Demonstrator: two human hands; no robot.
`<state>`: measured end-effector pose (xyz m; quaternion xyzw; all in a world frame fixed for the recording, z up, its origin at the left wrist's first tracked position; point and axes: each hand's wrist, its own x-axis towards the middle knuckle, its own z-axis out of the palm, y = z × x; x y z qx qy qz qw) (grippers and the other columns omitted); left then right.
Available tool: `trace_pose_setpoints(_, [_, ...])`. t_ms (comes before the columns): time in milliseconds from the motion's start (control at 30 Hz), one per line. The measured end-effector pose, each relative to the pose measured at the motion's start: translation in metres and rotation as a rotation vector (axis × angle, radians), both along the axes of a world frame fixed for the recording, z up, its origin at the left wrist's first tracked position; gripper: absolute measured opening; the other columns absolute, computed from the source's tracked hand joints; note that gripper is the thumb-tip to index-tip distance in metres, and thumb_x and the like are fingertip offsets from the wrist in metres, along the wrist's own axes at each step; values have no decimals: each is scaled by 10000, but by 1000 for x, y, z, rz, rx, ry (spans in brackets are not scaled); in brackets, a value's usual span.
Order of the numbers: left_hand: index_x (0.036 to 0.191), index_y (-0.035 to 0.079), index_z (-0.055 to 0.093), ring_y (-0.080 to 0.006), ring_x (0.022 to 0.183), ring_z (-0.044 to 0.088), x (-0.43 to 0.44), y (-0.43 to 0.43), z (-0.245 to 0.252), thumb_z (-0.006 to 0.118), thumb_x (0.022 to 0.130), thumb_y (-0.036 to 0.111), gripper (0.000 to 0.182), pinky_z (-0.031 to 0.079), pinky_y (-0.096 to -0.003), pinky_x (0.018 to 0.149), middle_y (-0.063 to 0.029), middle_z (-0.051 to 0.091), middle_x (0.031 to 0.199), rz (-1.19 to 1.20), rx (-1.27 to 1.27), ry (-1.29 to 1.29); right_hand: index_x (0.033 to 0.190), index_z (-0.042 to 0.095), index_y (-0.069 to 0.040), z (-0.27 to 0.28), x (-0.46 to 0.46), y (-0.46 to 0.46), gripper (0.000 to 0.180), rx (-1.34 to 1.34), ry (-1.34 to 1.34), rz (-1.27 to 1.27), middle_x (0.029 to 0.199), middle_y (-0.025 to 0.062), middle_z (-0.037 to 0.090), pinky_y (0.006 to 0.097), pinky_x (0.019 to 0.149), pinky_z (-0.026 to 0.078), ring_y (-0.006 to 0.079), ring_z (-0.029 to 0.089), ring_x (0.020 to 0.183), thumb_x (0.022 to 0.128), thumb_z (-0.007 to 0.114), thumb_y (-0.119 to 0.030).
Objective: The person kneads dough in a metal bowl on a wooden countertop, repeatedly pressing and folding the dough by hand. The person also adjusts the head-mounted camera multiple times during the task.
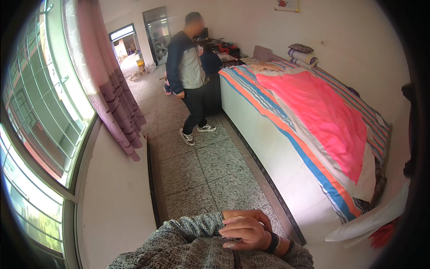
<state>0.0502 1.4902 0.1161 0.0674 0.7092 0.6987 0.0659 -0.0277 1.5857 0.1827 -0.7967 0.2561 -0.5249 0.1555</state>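
Observation:
Both of my hands are close together in front of my body, at the bottom of the view. My left hand (pixel 251 214) reaches across from the grey knitted sleeve (pixel 191 225), and its fingers are mostly hidden behind the other hand. My right hand (pixel 250 233), with a dark band (pixel 273 242) at its wrist, lies over the left with its fingers bent near the left cuff. Something pale shows at its fingertips; I cannot tell whether it is held. Ahead of me runs a speckled tile floor (pixel 188 175).
To the right stands a high bed (pixel 262 121) with striped bedding and a pink cloth (pixel 319 114). A person (pixel 188 67) stands in the walkway; another figure (pixel 210 60) is beyond. A barred window (pixel 43 97) and purple curtain (pixel 117 104) line the left. Doorways (pixel 156 33) open at the back.

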Motion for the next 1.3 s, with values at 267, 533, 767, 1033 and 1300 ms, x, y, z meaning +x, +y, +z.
trace_pose_setpoints(267, [934, 111, 722, -110, 856, 677, -36, 14, 16, 543, 926, 69, 184, 574, -302, 769, -70, 711, 998, -121, 30, -80, 1046, 683, 7, -4, -5, 16, 374, -62, -18, 3, 1090, 114, 674, 398, 857, 551, 317, 652, 1062, 759, 835, -177])
trace_pose_setpoints(533, [820, 128, 768, -126, 800, 711, -57, 48, 74, 538, 924, 118, 253, 598, -328, 745, -89, 737, 965, 14, -516, -342, 1115, 675, -41, -2, -15, 30, 362, -73, -23, -58, 1105, 98, 650, 390, 860, 529, 270, 629, 1076, 824, 779, -231])
trace_pose_setpoints(767, [1082, 83, 705, -178, 972, 675, -102, 40, 38, 619, 898, 71, 204, 549, -337, 845, -105, 687, 1139, -397, -188, -88, 1123, 664, -42, -5, -31, 39, 380, -199, -119, -369, 1114, 85, 648, 406, 824, 515, 262, 619, 1080, 813, 791, -223])
trace_pose_setpoints(1033, [1161, 52, 647, -193, 1129, 604, -117, 60, -6, 669, 879, 21, 284, 482, -340, 967, -75, 638, 1233, 163, -48, 387, 1144, 623, 23, -18, -67, 107, 238, 47, -759, -1172, 1095, 124, 676, 338, 891, 512, 203, 659, 922, 928, 610, -77])
trace_pose_setpoints(1300, [1076, 37, 646, -286, 1015, 586, -59, 139, 8, 717, 791, 6, 295, 439, -411, 969, -107, 638, 1051, -316, -183, 837, 1096, 602, -3, -78, -35, 219, 229, -368, -1808, -1372, 996, 70, 642, 337, 896, 533, 188, 644, 928, 970, 602, -194])
